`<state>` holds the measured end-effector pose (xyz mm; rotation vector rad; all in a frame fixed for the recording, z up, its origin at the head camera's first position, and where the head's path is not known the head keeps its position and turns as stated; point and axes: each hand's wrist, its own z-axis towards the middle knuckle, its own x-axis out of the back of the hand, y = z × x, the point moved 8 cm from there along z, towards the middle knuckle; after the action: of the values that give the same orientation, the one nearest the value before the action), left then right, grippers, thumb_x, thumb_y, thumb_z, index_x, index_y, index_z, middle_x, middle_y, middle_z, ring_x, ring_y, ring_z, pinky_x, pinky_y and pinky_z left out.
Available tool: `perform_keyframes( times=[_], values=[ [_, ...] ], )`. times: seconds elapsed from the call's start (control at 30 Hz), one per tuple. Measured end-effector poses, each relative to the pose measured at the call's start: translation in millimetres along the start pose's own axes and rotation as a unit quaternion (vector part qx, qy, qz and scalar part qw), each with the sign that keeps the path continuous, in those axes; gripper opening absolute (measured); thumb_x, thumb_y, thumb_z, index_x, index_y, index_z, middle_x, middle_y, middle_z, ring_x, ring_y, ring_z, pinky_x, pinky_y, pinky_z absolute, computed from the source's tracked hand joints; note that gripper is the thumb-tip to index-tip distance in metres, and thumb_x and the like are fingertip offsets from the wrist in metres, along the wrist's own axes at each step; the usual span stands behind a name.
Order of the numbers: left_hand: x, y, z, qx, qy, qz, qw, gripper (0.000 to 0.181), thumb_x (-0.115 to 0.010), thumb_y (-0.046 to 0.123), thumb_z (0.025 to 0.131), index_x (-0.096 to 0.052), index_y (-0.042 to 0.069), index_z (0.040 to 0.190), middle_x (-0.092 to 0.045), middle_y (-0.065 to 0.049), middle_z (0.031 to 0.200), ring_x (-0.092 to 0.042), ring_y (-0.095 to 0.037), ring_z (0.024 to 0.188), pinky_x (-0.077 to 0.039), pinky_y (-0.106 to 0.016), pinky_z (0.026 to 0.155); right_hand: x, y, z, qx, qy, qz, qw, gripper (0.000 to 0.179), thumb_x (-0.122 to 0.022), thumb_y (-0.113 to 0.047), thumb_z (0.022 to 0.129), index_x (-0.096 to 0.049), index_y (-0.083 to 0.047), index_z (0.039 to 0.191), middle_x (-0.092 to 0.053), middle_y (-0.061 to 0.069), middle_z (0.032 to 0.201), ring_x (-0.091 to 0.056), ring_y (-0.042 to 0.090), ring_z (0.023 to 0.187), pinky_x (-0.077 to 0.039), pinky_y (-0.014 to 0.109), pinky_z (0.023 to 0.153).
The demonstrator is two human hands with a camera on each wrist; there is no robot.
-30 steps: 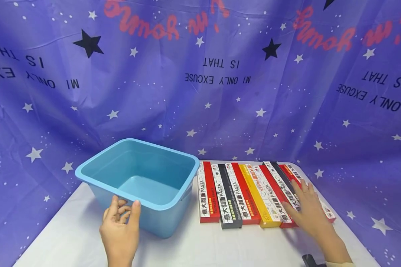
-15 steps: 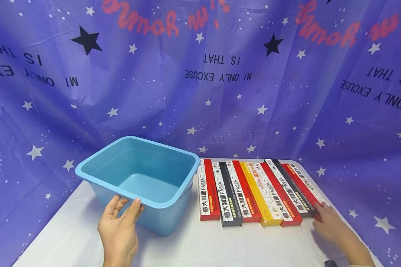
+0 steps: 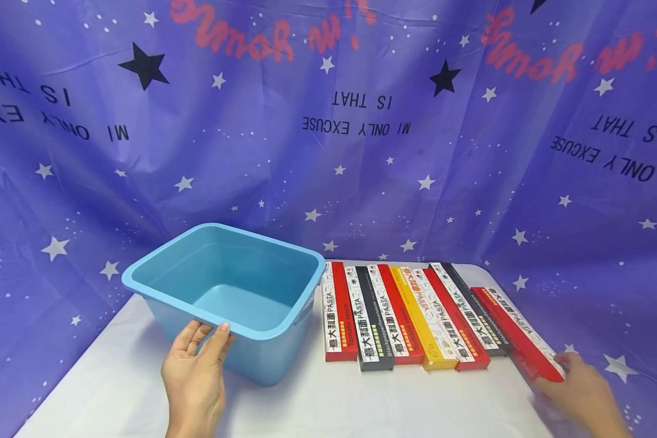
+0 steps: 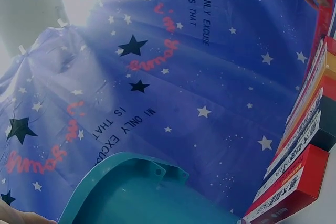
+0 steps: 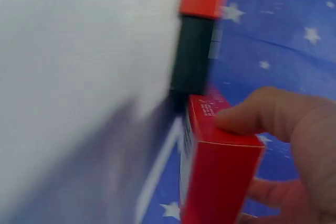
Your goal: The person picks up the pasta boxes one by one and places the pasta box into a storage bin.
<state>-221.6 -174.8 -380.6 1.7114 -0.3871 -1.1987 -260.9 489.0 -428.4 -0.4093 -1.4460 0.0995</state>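
Observation:
My right hand (image 3: 586, 389) grips the near end of a red and white pasta box (image 3: 520, 331) at the table's right edge. In the right wrist view the thumb lies along one side of this red box (image 5: 220, 171), with fingers behind it. My left hand (image 3: 195, 374) pinches the near rim of a blue plastic tub (image 3: 274, 359), thumb on top of the rim. The tub's inside shows bare in the head view. Just left of the held box lies a black and white pasta box (image 3: 465, 307).
Several more pasta boxes lie side by side in a row, among them a red one (image 3: 339, 316) beside the tub and a yellow one (image 3: 424, 322). They rest on a white-covered table (image 3: 394, 404). A purple star-printed curtain (image 3: 361, 182) hangs behind and at the sides.
My right hand has moved from over the row to the rightmost red box, gripped its near end and pulled it toward me and right. My left hand has closed onto the tub's rim.

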Motion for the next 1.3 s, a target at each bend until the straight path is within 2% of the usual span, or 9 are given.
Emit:
perform_keyframes(
  times=[0.07,0.2,0.47,0.7,0.77,0.9,1.0,1.13,1.3],
  values=[
    [0.5,-1.6,0.7,0.01,-0.003,-0.005,0.9999,0.078,-0.073,-0.001,0.086,-0.024,-0.006,0.146,-0.038,-0.012,0.119,-0.061,-0.014,0.1,-0.055,-0.026,0.09,13,2,-7.4,-0.044,0.012,0.017,0.9988,0.079,-0.076,-0.041,0.078,-0.042,0.014,0.123,-0.056,0.037,0.098,-0.056,0.041,0.081,-0.05,0.056,0.064],
    [1.0,-2.6,1.6,0.019,-0.003,-0.017,0.9997,0.07,-0.073,-0.002,0.085,-0.031,-0.004,0.14,-0.039,-0.012,0.117,-0.06,-0.014,0.099,-0.055,-0.027,0.09,43,-5,-22.1,-0.088,0.099,0.048,0.99,0.079,-0.075,-0.049,0.079,-0.048,0.009,0.125,-0.054,0.041,0.108,-0.053,0.048,0.088,-0.045,0.056,0.068],
    [1.1,0.0,2.9,0.015,0.004,-0.028,0.9995,0.054,-0.073,-0.004,0.084,-0.041,0.002,0.127,-0.039,-0.012,0.116,-0.062,-0.016,0.096,-0.057,-0.027,0.087,78,-35,-38.7,-0.128,0.197,0.102,0.9668,0.084,-0.077,-0.051,0.077,-0.05,0.004,0.135,-0.052,0.04,0.12,-0.036,0.057,0.113,-0.023,0.066,0.092],
    [1.3,-0.7,2.5,0.02,0.007,-0.031,0.9993,0.051,-0.072,-0.005,0.084,-0.042,0.0,0.125,-0.042,-0.012,0.114,-0.063,-0.015,0.094,-0.056,-0.029,0.088,99,-94,-42.7,-0.056,0.261,0.128,0.9551,0.076,-0.082,-0.041,0.073,-0.056,-0.005,0.135,-0.057,0.033,0.123,-0.045,0.052,0.111,-0.024,0.062,0.097],
    [1.9,-1.2,2.4,0.022,0.009,-0.033,0.9992,0.049,-0.071,-0.006,0.085,-0.042,-0.001,0.124,-0.044,-0.011,0.111,-0.063,-0.014,0.092,-0.057,-0.029,0.088,105,-112,-39.9,-0.054,0.271,0.148,0.9496,0.074,-0.084,-0.039,0.072,-0.058,-0.011,0.135,-0.059,0.027,0.125,-0.049,0.045,0.113,-0.033,0.05,0.093],
    [3.2,-2.6,2.5,0.028,0.014,-0.037,0.9988,0.045,-0.07,-0.008,0.085,-0.044,-0.002,0.121,-0.046,-0.01,0.106,-0.064,-0.013,0.085,-0.058,-0.029,0.086,115,-148,-36.0,-0.052,0.289,0.198,0.9352,0.071,-0.09,-0.041,0.066,-0.064,-0.026,0.131,-0.067,0.013,0.118,-0.056,0.016,0.099,-0.041,0.025,0.069],
    [3.6,-2.5,2.9,0.027,0.014,-0.034,0.999,0.044,-0.07,-0.009,0.085,-0.045,-0.003,0.12,-0.047,-0.01,0.105,-0.064,-0.012,0.084,-0.058,-0.029,0.085,123,-180,-35.1,-0.008,0.309,0.247,0.9185,0.064,-0.093,-0.034,0.064,-0.069,-0.028,0.123,-0.07,0.004,0.1,-0.057,0.004,0.076,-0.042,0.014,0.057],
    [3.4,-2.2,3.7,0.026,0.014,-0.029,0.9992,0.045,-0.072,-0.007,0.084,-0.045,-0.003,0.119,-0.047,-0.009,0.105,-0.064,-0.012,0.085,-0.058,-0.029,0.085,129,-230,-30.6,0.078,0.293,0.32,0.8978,0.057,-0.092,-0.021,0.067,-0.071,-0.024,0.12,-0.067,-0.001,0.089,-0.061,0.009,0.067,-0.051,0.011,0.054],
    [3.1,-3.1,4.1,0.031,0.016,-0.027,0.999,0.046,-0.073,-0.004,0.085,-0.044,-0.002,0.121,-0.046,-0.009,0.107,-0.062,-0.013,0.091,-0.057,-0.029,0.087,125,-295,-20.4,0.167,0.219,0.388,0.8795,0.05,-0.087,-0.019,0.074,-0.069,-0.02,0.121,-0.068,0.003,0.099,-0.067,0.014,0.075,-0.059,0.018,0.065]
  ],
)
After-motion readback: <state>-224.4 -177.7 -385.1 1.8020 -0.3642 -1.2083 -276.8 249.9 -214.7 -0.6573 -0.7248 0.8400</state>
